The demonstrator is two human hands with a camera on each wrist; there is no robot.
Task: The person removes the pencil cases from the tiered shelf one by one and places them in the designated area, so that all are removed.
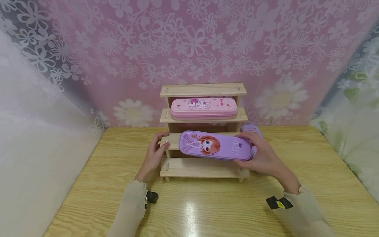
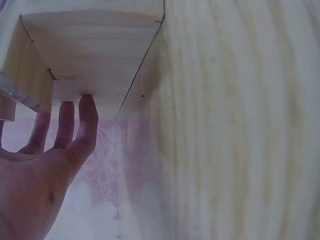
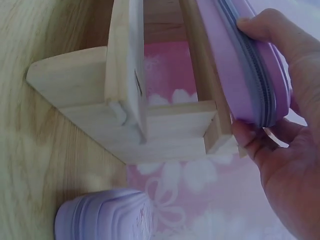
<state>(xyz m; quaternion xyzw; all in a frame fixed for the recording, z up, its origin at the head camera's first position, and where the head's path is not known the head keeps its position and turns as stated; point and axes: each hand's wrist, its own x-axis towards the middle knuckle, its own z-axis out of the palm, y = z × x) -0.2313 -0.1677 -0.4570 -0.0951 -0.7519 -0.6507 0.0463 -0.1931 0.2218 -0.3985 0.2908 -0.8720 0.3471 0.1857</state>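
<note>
**Purple case (image 1: 219, 146) held by one end at the rack (image 1: 204, 168)**

We see the right hand (image 1: 263, 156) gripping the case's right end; its long axis runs leftward from there, far end slightly raised, over the second board up. We cannot tell whether they touch. The right wrist view gives us the zip (image 3: 250, 65) and, below the grip, a lilac case (image 3: 102, 217) the hand partly covers in the head view. Leftward, the left hand (image 1: 155, 153) grips the rack's end; its wrist view shows fingertips against wood. Beyond lies a pink case (image 1: 204, 108).
</note>
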